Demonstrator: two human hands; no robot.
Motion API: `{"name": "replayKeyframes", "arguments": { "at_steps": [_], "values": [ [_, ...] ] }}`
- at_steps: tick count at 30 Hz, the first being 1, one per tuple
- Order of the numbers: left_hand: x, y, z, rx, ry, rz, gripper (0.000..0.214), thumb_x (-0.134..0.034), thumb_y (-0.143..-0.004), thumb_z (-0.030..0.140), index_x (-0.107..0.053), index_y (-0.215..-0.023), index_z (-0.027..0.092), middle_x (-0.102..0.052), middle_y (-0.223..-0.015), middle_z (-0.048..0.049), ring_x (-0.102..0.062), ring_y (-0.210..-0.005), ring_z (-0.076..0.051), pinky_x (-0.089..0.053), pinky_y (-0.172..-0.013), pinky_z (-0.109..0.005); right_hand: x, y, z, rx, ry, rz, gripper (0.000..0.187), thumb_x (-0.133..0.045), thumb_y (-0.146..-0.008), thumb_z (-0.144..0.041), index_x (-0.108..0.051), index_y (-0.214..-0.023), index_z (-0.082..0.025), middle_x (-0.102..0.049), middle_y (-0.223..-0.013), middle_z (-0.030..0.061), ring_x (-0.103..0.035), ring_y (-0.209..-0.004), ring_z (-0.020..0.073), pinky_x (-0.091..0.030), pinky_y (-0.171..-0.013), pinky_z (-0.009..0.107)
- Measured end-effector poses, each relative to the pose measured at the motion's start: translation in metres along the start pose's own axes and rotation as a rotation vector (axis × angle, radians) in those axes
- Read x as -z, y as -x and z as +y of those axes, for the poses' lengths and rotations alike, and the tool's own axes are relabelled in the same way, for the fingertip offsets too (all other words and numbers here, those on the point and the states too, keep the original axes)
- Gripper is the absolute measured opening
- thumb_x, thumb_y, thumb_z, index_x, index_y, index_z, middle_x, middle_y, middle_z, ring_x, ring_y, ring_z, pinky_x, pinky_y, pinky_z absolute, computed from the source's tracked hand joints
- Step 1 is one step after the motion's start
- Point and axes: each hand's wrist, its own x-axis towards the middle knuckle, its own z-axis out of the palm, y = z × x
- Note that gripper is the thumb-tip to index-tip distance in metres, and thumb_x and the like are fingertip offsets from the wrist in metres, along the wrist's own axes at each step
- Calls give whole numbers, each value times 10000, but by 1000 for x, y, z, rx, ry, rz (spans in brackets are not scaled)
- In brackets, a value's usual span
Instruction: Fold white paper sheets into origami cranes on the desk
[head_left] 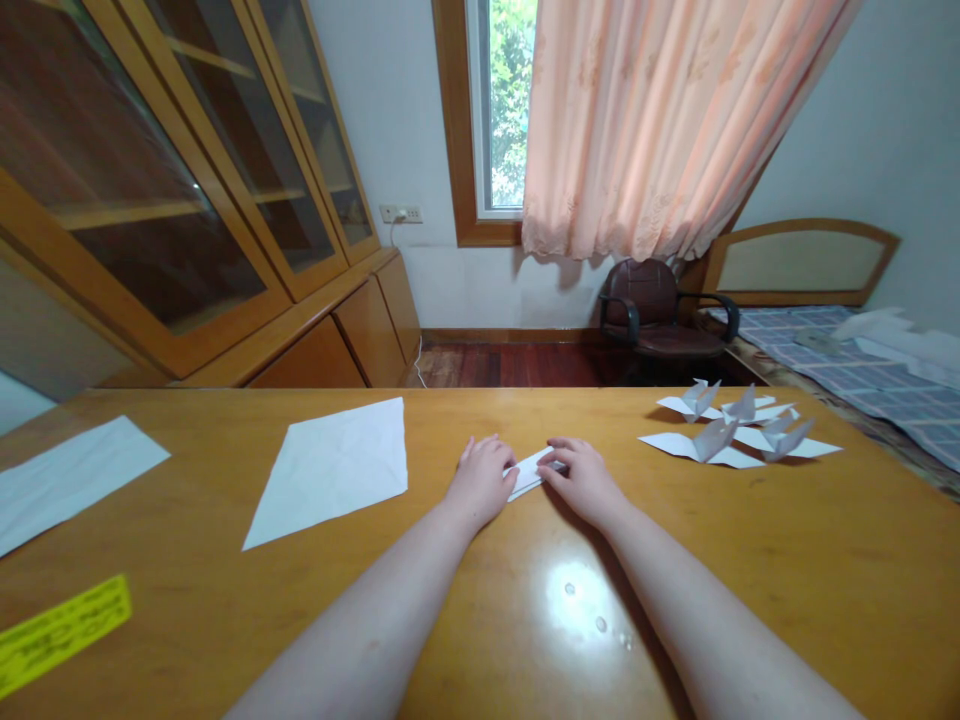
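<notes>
Bare forearms [352, 630] reached over the wooden tabletop [517, 640], toward whose far edge the left hand [482, 480] and right hand [583, 481] gripped opposite ends of a folded paper strip [529, 473], apparently to keep layers flat, with paper cranes [716, 440] at the tabletop's right, presumably for protection.

Table [787, 560]: yellow-brown wood finish, bright glare patch [577, 598] on the near middle.

Far left: tall wooden cabinet [234, 205], glass doors above, solid doors below; shelves visible through the glass. White wall [405, 100] at the far side, socket strip [390, 213] just right of the cabinet, pale cord [420, 365] at floor level.

Far center: wood-framed window [507, 110], daylight and green foliage outside. Peach curtain [660, 120] covers its right side. Wood skirting [517, 336], dark reddish floor [525, 365].

Far right: dark maroon armchair [651, 300] under the curtain; bed [855, 380] with blue plaid cover, wood-rimmed headboard [802, 265].
</notes>
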Motion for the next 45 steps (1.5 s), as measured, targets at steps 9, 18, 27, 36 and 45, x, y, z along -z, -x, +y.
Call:
{"name": "replayKeyframes", "arguments": {
  "at_steps": [9,18,27,36,45],
  "values": [
    [-1,1,3,-184,83,-32,104,-494,-800,218,-598,-793,211,-626,-966,-42,-500,-1084,-204,-256,-1042,-430,-1,-1,2,-13,11,-23,217,-593,-755,-328,-688,-938,-259,-574,-1172,62,-478,-1100,222,-317,-962,398],
    [0,1,4,-147,94,-29,81,-537,-791,247,-560,-860,211,-614,-896,-16,-534,-943,-181,-286,-1009,-416,-1,1,3,16,7,-34,240,-582,-760,-358,-681,-961,-270,-584,-1154,54,-466,-1096,229,-304,-959,406],
    [-1,1,3,-153,99,-59,245,-524,-812,307,-570,-1040,230,-608,-1053,-44,-511,-1052,-205,-269,-1026,-426,0,1,2,27,23,-38,252,-567,-770,-376,-673,-976,-275,-580,-1159,51,-458,-1099,235,-305,-951,409],
    [-3,2,2,-191,95,-42,276,-501,-833,326,-583,-1093,279,-600,-1067,-30,-509,-1044,-195,-277,-1025,-429,1,1,1,38,35,-50,269,-551,-784,-415,-664,-988,-281,-577,-1158,51,-449,-1105,234,-298,-953,414],
    [-3,2,3,-186,92,-36,258,-468,-852,308,-609,-1068,285,-609,-1052,-27,-519,-1017,-192,-302,-1006,-424,3,1,0,53,37,-66,308,-521,-799,-466,-654,-1003,-278,-576,-1163,49,-447,-1099,232,-301,-947,413]
  ]
}}
